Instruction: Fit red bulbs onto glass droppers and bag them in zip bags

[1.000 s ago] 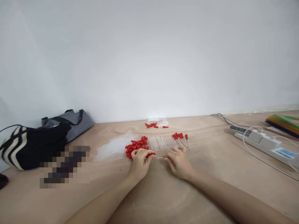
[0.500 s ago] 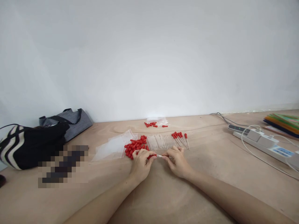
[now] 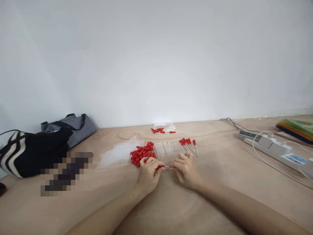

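Note:
My left hand (image 3: 149, 172) pinches a red rubber dropper bulb (image 3: 160, 167), mostly covered by the fingers. My right hand (image 3: 185, 169) is closed on a clear glass dropper tube (image 3: 167, 167), whose short visible stretch meets the bulb between both hands. Beyond my left hand lies a heap of red bulbs (image 3: 140, 155). A row of bare glass tubes (image 3: 168, 149) rests just past the hands. At its right end lie several droppers with red bulbs fitted (image 3: 194, 142).
Flat clear zip bags (image 3: 116, 156) lie left of the heap. Farther back are a small bag (image 3: 163, 125) and loose red bulbs (image 3: 156, 130). A power strip (image 3: 276, 153) with cables and a stack of colourful folders (image 3: 295, 129) stand right; a black bag (image 3: 41, 151) and a striped bag (image 3: 81, 130) lie left.
Both hands have come slightly nearer to me, with the bulb and tube still between them. Less of the tube shows between the fingers. The other things lie as before.

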`<state>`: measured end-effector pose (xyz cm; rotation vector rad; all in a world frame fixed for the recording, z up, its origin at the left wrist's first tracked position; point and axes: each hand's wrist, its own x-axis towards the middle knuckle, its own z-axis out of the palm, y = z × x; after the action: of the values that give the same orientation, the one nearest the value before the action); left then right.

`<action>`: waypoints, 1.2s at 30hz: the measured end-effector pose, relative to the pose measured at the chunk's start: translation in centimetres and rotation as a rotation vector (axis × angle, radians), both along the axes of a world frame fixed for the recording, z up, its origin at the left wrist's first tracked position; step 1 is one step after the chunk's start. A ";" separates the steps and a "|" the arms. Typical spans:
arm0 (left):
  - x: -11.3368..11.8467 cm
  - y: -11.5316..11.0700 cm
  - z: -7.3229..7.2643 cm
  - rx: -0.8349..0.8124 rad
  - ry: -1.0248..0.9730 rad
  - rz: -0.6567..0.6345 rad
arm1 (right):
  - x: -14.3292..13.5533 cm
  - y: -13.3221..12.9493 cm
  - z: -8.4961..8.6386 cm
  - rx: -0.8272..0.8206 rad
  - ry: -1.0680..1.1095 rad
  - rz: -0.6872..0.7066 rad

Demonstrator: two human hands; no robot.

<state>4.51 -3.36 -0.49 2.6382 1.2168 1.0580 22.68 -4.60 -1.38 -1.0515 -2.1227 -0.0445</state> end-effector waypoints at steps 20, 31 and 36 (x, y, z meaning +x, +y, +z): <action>0.3 -0.5 0.5 -0.008 0.036 -0.042 | -0.3 0.6 1.5 -0.413 -0.073 0.076; -0.9 0.8 0.0 -0.033 0.032 -0.001 | 1.8 0.6 2.0 -0.348 -0.058 0.028; -1.0 0.7 -0.1 0.051 0.030 -0.005 | 2.0 0.6 1.7 -0.247 -0.134 0.037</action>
<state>3.55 -2.65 -0.64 2.7033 1.2043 1.0665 24.64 -4.03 0.36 -1.1787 -2.3115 0.1735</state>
